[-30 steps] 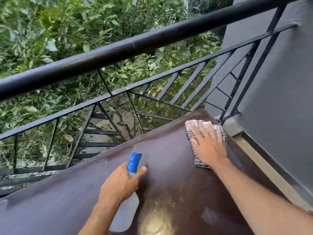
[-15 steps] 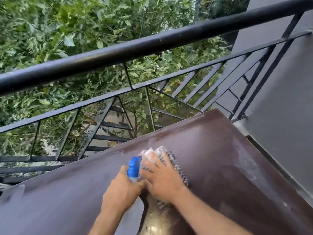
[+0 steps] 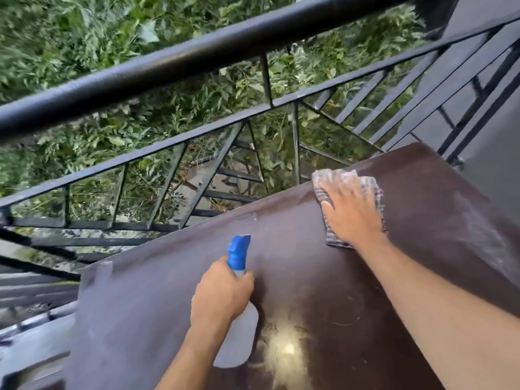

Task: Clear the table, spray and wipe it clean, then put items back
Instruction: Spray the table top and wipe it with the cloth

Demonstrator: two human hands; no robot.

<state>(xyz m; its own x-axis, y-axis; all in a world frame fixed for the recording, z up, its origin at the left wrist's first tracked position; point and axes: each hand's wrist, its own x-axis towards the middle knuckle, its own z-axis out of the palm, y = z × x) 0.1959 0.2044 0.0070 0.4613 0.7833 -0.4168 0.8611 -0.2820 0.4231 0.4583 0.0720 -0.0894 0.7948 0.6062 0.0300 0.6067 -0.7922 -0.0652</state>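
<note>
A dark brown table [image 3: 323,291] fills the lower half of the view, with pale smears and a glare spot on its top. My left hand [image 3: 222,296] grips the neck of a clear spray bottle [image 3: 239,342] with a blue nozzle, held just over the table's middle. My right hand [image 3: 351,212] lies flat with straight fingers on a checked cloth [image 3: 371,187], pressing it onto the tabletop near the far edge, to the right.
A black metal railing [image 3: 197,60] runs close behind the table's far edge, with green foliage beyond and below it. A grey wall [image 3: 495,153] stands at the right, close to the table's right edge.
My right hand has swept the cloth from beside the bottle out to the far right of the table. My left hand keeps the bottle in much the same place.
</note>
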